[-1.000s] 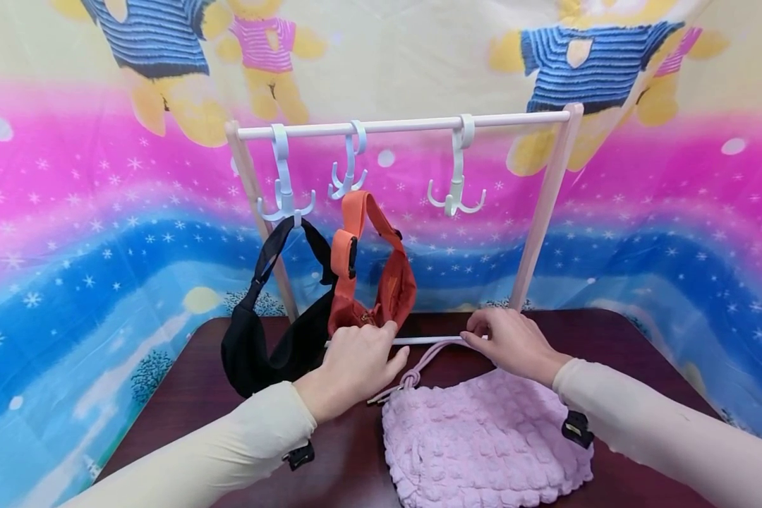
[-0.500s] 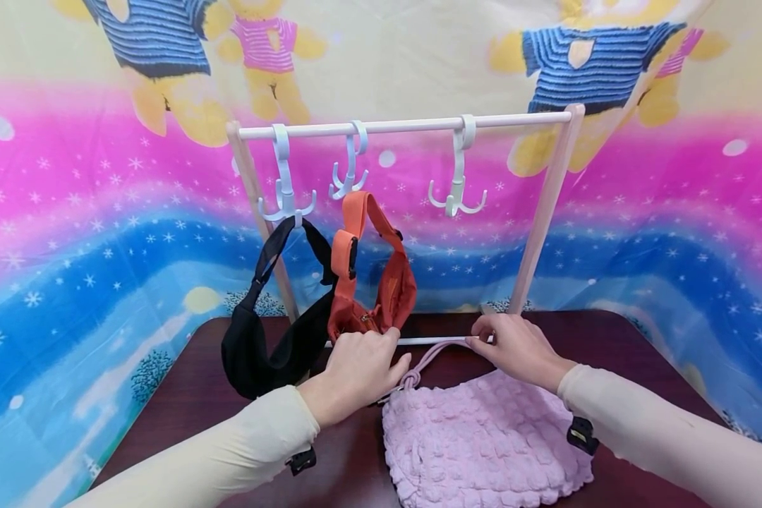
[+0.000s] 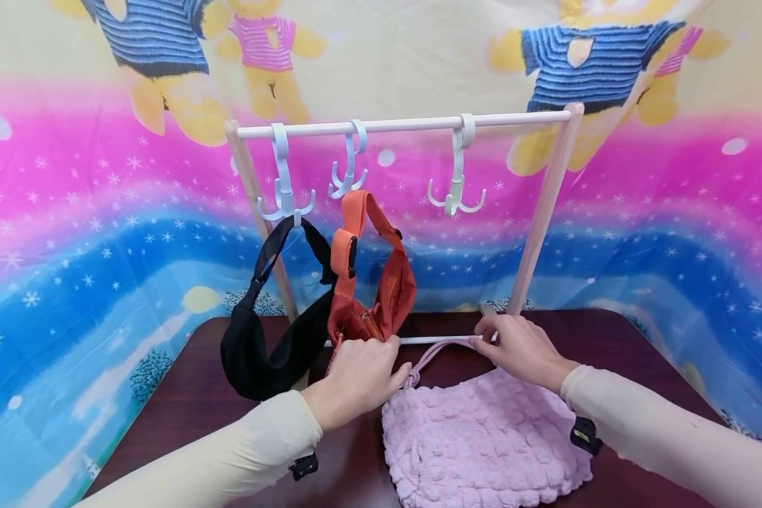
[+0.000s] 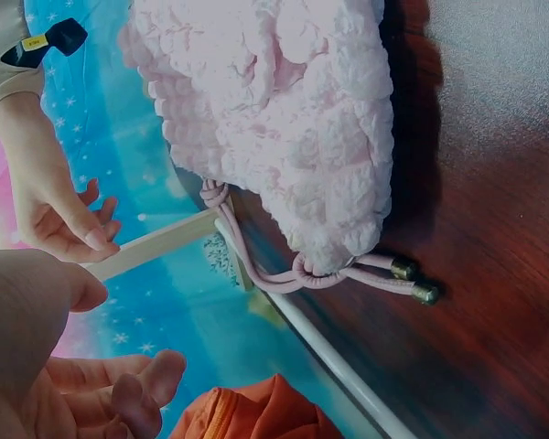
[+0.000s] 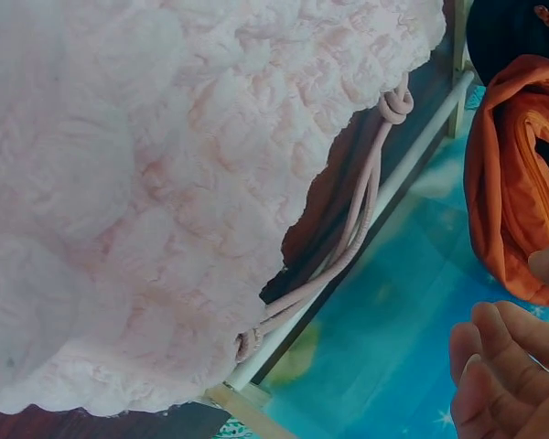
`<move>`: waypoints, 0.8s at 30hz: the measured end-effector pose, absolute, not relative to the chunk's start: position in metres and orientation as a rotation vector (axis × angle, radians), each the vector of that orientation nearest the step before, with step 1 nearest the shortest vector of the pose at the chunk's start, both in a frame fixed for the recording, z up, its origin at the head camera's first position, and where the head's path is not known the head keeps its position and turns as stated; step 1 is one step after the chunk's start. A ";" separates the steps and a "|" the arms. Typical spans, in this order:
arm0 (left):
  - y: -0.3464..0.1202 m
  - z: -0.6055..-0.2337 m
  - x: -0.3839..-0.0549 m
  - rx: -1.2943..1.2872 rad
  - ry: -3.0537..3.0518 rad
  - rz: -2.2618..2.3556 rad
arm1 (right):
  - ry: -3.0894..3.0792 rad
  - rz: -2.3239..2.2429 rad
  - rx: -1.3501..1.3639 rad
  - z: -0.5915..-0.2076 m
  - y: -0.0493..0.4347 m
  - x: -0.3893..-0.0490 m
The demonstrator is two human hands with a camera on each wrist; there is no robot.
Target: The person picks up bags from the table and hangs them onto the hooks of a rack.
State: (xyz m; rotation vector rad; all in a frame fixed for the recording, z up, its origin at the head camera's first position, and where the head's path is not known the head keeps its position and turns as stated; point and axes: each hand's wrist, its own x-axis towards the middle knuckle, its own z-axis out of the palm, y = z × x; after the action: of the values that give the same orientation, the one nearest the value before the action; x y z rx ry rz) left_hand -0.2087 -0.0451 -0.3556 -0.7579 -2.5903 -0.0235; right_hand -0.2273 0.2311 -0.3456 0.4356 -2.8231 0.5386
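A pink puckered handbag point(image 3: 482, 437) lies on the dark table, its thin cord handle point(image 4: 252, 261) looped toward the rack's lower bar. My left hand point(image 3: 358, 377) hovers in front of the orange bag point(image 3: 396, 289), thumb apart and fingers loosely bent around nothing. Over the far side of the pink handbag is my right hand point(image 3: 521, 349). Its fingers overlap the cord in the head view, but both wrist views show them apart from it and holding nothing. The orange bag hangs from the middle hook, and a black bag point(image 3: 248, 353) hangs from the left hook.
A pale wooden rack point(image 3: 549, 204) stands on the table point(image 3: 184, 416), with a white lower bar point(image 3: 438, 341). On its top rail hang several-pronged white hooks; the right hook point(image 3: 456, 183) bears no bag. A printed cloth point(image 3: 89, 233) surrounds the table.
Both hands have shifted slightly toward me and to the right, uncovering a little more of the orange bag's lower part. The bags and hooks stay where they were.
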 end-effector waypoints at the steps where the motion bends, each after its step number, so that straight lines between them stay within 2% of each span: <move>1: -0.045 -0.357 -0.209 -0.761 -2.590 -0.025 | -2.828 0.545 0.434 -0.346 0.232 -0.227; 24: -0.037 -0.373 -0.211 -0.806 -2.620 -0.088 | -2.873 0.549 0.429 -0.359 0.242 -0.228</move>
State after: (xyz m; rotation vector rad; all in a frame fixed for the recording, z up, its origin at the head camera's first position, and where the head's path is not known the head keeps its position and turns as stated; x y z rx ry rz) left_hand -0.2106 -0.0372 -0.3733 -0.8060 -2.6205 -0.0877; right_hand -0.2284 0.2424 -0.3591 0.4294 -2.8733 0.5495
